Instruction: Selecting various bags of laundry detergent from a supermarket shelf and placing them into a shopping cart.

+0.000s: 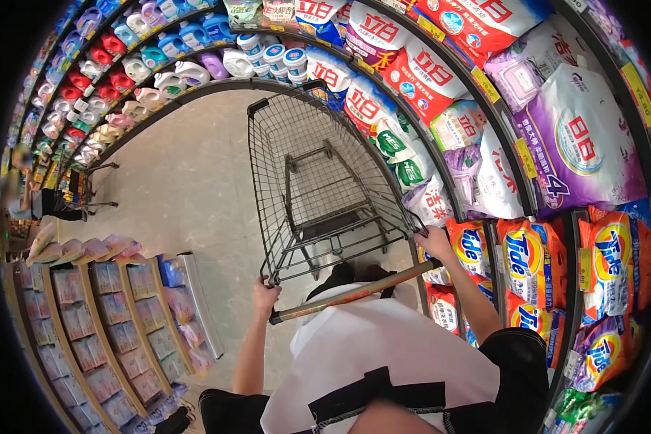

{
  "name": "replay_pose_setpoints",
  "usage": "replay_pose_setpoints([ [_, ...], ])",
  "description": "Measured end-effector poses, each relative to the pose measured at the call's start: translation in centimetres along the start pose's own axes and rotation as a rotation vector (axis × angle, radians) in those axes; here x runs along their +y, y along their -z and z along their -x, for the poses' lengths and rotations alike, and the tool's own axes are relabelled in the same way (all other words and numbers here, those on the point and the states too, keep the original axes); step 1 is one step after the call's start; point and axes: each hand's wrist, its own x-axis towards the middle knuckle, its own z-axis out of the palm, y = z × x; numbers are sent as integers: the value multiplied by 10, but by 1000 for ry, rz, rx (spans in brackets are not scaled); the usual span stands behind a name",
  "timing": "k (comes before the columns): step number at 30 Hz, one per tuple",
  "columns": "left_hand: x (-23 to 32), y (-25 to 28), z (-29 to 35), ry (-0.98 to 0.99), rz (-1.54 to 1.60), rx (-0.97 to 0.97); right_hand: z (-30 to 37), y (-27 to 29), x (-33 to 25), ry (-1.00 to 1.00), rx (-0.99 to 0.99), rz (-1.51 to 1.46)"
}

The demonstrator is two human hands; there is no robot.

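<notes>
The left hand [266, 293] and right hand [435, 244] had fingers curled round the near corners of the cart [328, 225], which stood left of the shelves [573, 249]; steering well probably called for even pressure.

Distant person [27, 205] blurred, bottom green bag [584, 412] cropped

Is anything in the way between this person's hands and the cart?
Nothing visible: the left hand and the right hand both hold the cart directly, one on each side of its near end.
</notes>
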Motion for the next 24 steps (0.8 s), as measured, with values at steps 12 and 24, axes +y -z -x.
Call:
replay_pose_setpoints([
  [12, -2, 7, -25, -94, -243, 85, -76, 12, 12, -63, 206, -504],
  [24, 43, 7, -26, 100, -347, 73, -363, 116, 37, -217, 842, -255],
])
